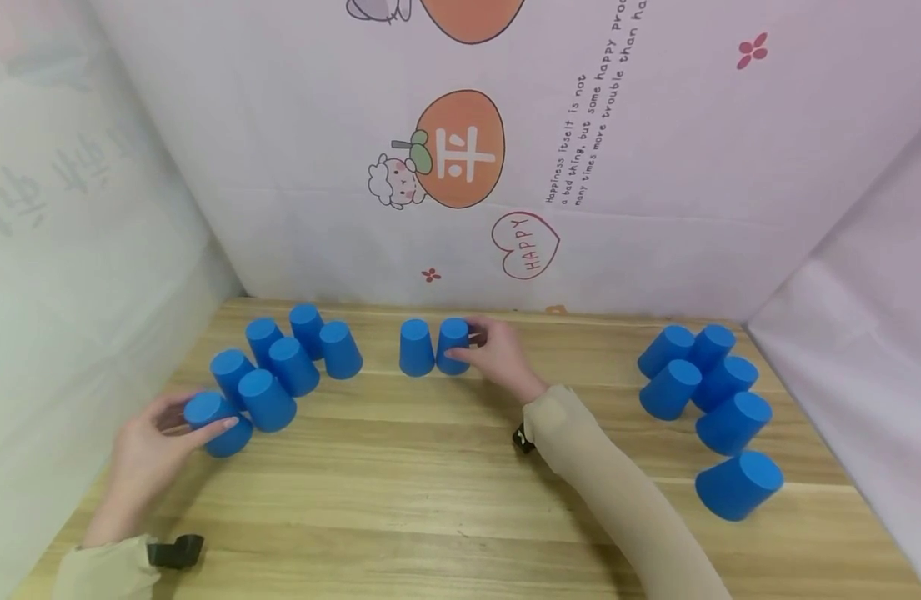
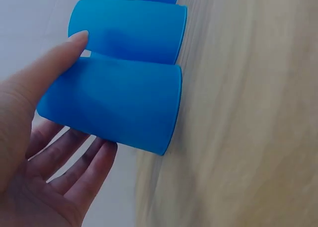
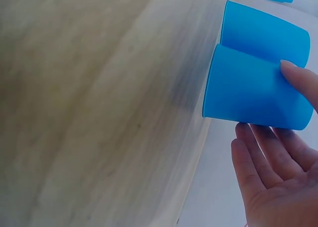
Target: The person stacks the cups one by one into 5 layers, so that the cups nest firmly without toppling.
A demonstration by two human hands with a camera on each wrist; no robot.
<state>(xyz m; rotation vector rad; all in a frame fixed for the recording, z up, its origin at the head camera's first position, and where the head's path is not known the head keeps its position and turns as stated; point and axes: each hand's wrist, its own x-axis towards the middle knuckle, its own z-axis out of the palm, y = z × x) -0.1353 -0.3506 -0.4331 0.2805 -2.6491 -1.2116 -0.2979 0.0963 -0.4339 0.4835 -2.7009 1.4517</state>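
At the front end of the left group of upside-down blue cups, my left hand [image 1: 148, 446] holds the nearest cup [image 1: 223, 433] between thumb and fingers. In the left wrist view the held cup [image 2: 114, 103] stands right against a neighbouring cup [image 2: 134, 28], with the thumb along its side and the fingers at the opposite side. Near the back of the table, my right hand [image 1: 501, 354] holds another upside-down blue cup [image 1: 452, 350] by its side. Close on its left stands a matching cup [image 1: 416, 350]. The right wrist view shows the held cup [image 3: 258, 90] between thumb and fingertips.
Several more blue cups [image 1: 293, 368] stand upside down in a slanting double row at the left. Another group of blue cups [image 1: 670, 390] is at the right, with one cup [image 1: 738, 487] nearer the front. A printed cloth [image 1: 640, 250] hangs behind the wooden table [image 1: 400, 500].
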